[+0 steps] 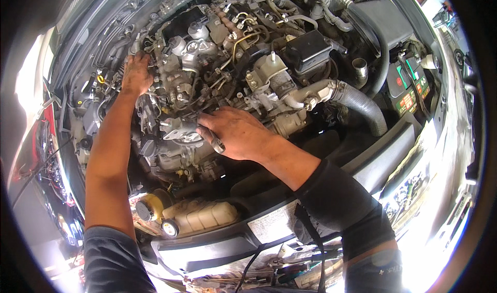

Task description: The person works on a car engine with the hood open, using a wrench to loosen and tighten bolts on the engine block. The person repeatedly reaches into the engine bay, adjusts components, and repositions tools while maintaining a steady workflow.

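Observation:
My left hand (137, 75) reaches to the far left side of an opened car engine (207, 81). It rests among hoses and fittings, fingers stretched forward and their tips partly hidden. In front of the engine, left of centre, my right hand (235, 133) is closed around a short dark metal tool handle (212, 140) with a shiny rounded end. The other end of this tool is hidden by the fingers and engine parts. Just left of that hand sits a flat silver metal bracket (181, 132) on the engine.
A black-topped battery (406, 83) stands at the right, beside a thick grey hose (365, 106). Nearer are a cream plastic reservoir (204, 215) and a yellowish round cap (150, 207). A black strap (310, 228) hangs over the front panel. Several tools lie beyond the right fender.

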The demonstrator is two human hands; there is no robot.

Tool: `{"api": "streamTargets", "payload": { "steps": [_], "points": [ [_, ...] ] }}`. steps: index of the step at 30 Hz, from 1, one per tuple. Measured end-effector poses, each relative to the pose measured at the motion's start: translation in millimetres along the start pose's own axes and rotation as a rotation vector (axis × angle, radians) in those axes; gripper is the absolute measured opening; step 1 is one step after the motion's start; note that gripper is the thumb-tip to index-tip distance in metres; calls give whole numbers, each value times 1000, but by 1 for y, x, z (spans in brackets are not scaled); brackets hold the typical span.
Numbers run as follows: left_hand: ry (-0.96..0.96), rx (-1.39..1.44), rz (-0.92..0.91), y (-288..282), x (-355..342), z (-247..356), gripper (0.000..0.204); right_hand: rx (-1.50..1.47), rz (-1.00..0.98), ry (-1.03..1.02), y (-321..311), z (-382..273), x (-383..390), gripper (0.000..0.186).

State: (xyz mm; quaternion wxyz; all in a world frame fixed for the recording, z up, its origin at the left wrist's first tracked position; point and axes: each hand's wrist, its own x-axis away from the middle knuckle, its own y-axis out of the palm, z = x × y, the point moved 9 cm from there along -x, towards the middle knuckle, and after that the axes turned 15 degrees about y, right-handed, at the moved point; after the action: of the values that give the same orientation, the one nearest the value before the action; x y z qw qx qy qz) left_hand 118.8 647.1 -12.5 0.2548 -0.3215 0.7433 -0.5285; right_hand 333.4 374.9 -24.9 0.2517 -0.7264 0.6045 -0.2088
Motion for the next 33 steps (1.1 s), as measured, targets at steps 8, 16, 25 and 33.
{"api": "streamTargets", "payload": {
  "steps": [8, 16, 25, 33],
  "points": [
    [80, 12, -316, -2, 33, 30, 53, 13, 28, -26, -3, -3, 1, 29],
    [-44, 157, -265, 12, 45, 21, 71, -1, 10, -12, -1, -1, -1, 29],
    [-42, 209, -23, 30, 58, 10, 60, 13, 10, -21, -5, 3, -1, 30],
    [-315, 663, -214, 54, 50, -36, 58, 55, -50, 24, -3, -2, -1, 36]
  ]
}}
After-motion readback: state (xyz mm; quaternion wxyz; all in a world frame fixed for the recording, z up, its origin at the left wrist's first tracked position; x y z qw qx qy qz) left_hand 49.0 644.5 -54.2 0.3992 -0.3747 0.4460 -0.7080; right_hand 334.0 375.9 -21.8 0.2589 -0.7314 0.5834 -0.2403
